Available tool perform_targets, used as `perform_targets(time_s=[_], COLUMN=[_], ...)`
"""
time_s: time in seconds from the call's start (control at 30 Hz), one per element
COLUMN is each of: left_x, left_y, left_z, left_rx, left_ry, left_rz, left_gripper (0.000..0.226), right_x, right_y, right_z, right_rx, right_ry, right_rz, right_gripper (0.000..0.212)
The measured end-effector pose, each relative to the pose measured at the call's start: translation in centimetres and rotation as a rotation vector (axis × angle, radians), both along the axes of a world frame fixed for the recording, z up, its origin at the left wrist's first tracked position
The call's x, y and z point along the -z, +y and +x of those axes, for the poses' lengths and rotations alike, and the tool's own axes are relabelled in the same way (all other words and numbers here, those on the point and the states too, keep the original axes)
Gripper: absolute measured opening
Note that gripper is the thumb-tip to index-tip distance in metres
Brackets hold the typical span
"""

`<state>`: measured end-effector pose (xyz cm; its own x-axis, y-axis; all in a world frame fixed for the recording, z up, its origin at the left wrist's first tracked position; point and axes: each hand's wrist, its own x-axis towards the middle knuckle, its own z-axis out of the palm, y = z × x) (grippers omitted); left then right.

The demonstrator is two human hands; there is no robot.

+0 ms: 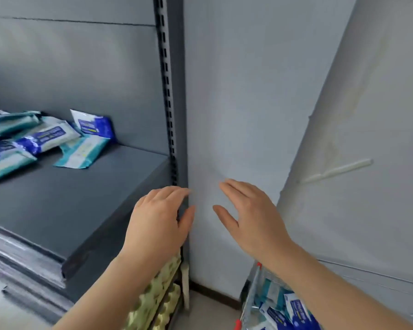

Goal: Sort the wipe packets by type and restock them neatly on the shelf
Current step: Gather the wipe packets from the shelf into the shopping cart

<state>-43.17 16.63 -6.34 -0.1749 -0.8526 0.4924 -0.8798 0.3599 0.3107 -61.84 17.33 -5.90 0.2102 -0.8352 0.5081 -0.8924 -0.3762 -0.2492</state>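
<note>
Plainly both hands are idle: the left hand (156, 217) and the right hand (248, 217) hover with fingers loosely straight and slightly apart, thumbs splayed, pinching nothing. The wipe packets (45, 136) sit in a heap on the shelf (81, 198), well to the left of the left fingertips and farther back. Blue-labelled and teal ones overlap at odd angles, so the sorting looks not yet done. More packets (279, 310) fill a wire cart (253, 282) below the right fingers, under that forearm (only its corner shows). The hands seem poised between the two stocks, probably because the next load must come out of the cart. Just beyond the left fingertips stands the slotted upright (174, 91), with pale wall (236, 91) ahead of the right ones, so there is no reach forward. Between the left fingers and the heap, the shelf's dark top offers open room up to its front edge for laying rows.
</note>
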Motion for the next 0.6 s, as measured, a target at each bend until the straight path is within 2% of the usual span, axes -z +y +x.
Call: perform_targets(time_s=[0.13, 0.33, 0.6], left_x=[-3.4, -6.7, -6.5], left_y=[-0.2, -1.3, -7.3], left_z=[9.8, 23.7, 34.5], left_rx=[-0.077, -0.139, -0.206], left_ry=[-0.031, -0.062, -0.056], left_rz=[-0.054, -0.023, 0.168], left_gripper=[0.034, 0.032, 0.040], right_x=[-3.2, -6.3, -7.0], right_y=[-0.8, -2.9, -8.9], right_z=[10.3, 24.5, 33.0], right_rx=[-0.062, -0.100, 0.007], right_ry=[-0.051, -0.104, -0.093], right_rz=[-0.056, -0.014, 0.199], right_gripper=[0.047, 0.050, 0.041])
